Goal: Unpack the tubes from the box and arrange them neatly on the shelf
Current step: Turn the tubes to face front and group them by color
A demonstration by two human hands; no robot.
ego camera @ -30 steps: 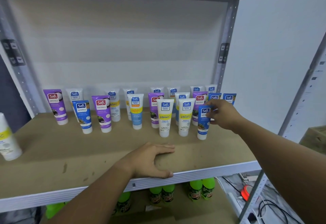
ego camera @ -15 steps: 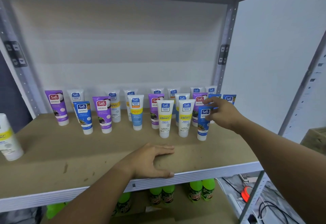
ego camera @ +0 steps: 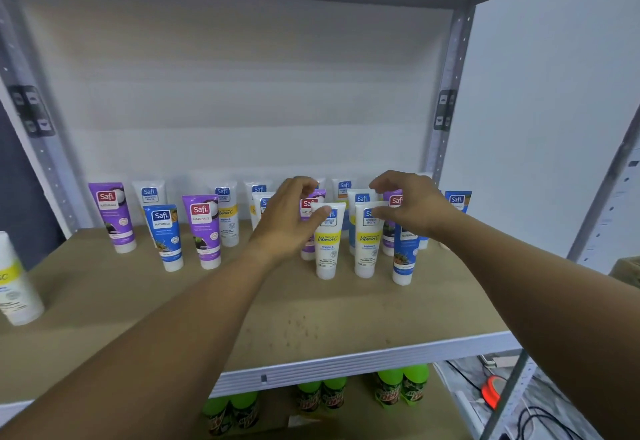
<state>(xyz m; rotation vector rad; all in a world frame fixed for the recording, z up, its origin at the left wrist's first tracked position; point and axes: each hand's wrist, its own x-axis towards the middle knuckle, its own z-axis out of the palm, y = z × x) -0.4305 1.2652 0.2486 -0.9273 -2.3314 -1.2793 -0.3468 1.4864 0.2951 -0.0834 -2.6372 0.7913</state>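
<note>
I judge unpacking mostly done: tubes (ego camera: 327, 240) stand along the shelf's (ego camera: 363, 358) back edge. My left hand (ego camera: 289, 219) and right hand (ego camera: 414, 205) hover, fingers curled apart, holding nothing; straightening remains.

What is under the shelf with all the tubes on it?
Under the shelf stand green-capped bottles, at least six of them. The shelf edge and the person's left arm cover what else is down there.

Both forearms reach forward and upward, bare. The left hand (ego camera: 289, 219) and the right hand (ego camera: 414, 209) hover side by side, fingers curved into loose claws facing each other, thumbs stretched out beneath, holding nothing.
</note>
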